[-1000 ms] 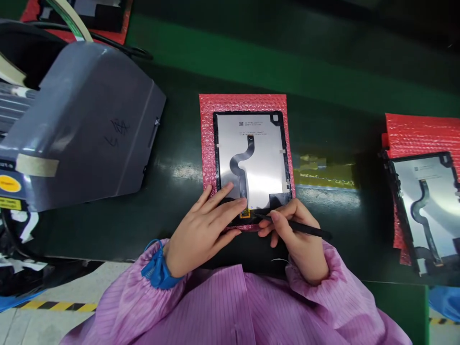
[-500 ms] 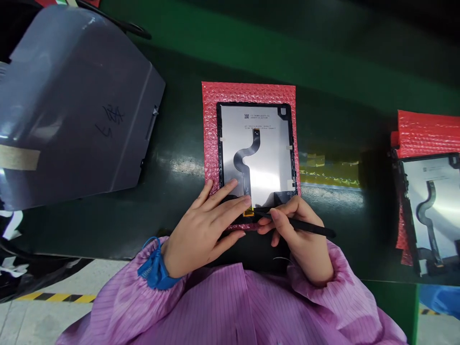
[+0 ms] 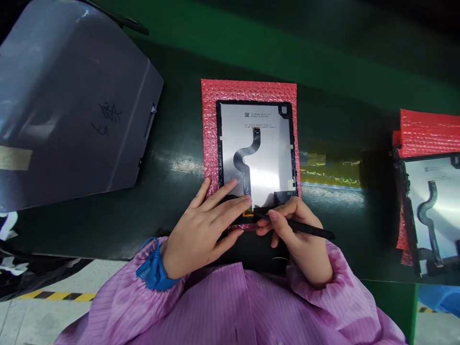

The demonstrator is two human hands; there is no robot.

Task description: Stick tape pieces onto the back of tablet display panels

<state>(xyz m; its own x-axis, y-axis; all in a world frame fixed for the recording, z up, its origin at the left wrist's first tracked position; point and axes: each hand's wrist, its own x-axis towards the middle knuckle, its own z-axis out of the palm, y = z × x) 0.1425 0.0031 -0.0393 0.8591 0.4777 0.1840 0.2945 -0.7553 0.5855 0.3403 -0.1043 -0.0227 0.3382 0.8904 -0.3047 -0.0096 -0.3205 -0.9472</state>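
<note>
A tablet screen panel [image 3: 268, 158] with a black frame lies back side up on a red bubble-wrap bag [image 3: 247, 89]. Down its silvery back winds a dark flex cable [image 3: 240, 160], ending at a strip of yellow tape [image 3: 248, 213] near the lower edge. My left hand [image 3: 201, 227] lies over the lower left corner, fingers spread, the index fingertip by the tape. Pinched in my right hand [image 3: 296, 225] are black tweezers [image 3: 309, 228], their tips beside the tape's right side. My fingers cover part of the lower edge.
On the left stands a large grey plastic housing [image 3: 82, 105] with handwritten marks. Yellow tape strips [image 3: 330, 175] stick to the green table right of the bag. Farther right, a second screen panel [image 3: 438, 211] rests on red bubble wrap [image 3: 427, 132].
The tweezer tips have shifted very slightly at the yellow tape. My left hand stays on the panel in nearly the same place, and the view has shifted a little.
</note>
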